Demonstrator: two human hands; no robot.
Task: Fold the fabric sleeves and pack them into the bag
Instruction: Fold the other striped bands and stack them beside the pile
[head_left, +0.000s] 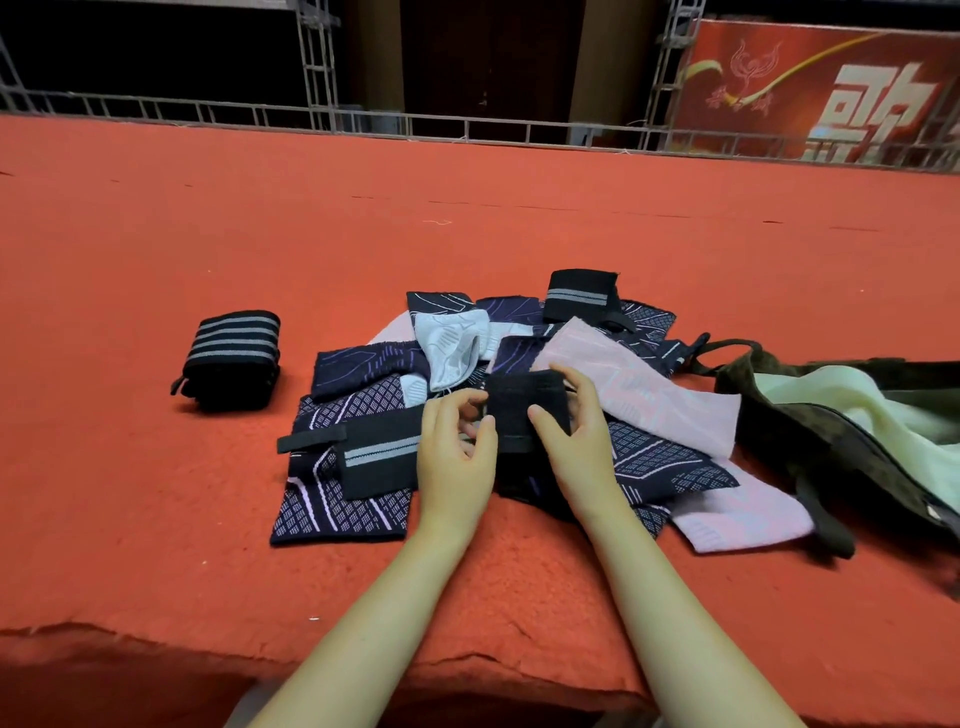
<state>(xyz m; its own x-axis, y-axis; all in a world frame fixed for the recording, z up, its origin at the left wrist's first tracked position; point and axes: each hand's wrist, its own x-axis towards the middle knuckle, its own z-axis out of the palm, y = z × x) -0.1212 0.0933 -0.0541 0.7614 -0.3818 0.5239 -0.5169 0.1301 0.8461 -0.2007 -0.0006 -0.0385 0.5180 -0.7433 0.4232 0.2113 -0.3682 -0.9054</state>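
Observation:
A heap of fabric sleeves (363, 415) lies on the red carpet: navy patterned ones, pink ones (649, 395), a white one (452, 348) and black ones with a grey stripe (382, 457). Both hands hold a folded black sleeve (519, 410) just above the heap. My left hand (457, 447) pinches its left edge with curled fingers. My right hand (571, 421) grips its right side, thumb on the front. A stack of folded black striped sleeves (234, 353) sits apart at the left. The dark brown bag (810, 441) lies open at the right with pale green cloth (852, 405) inside.
The red carpet (156, 493) ends in a torn front edge near my forearms. Metal truss railing (363, 119) runs along the far side, with a red banner (831, 88) at the back right. The bag's strap (826, 525) trails onto the carpet.

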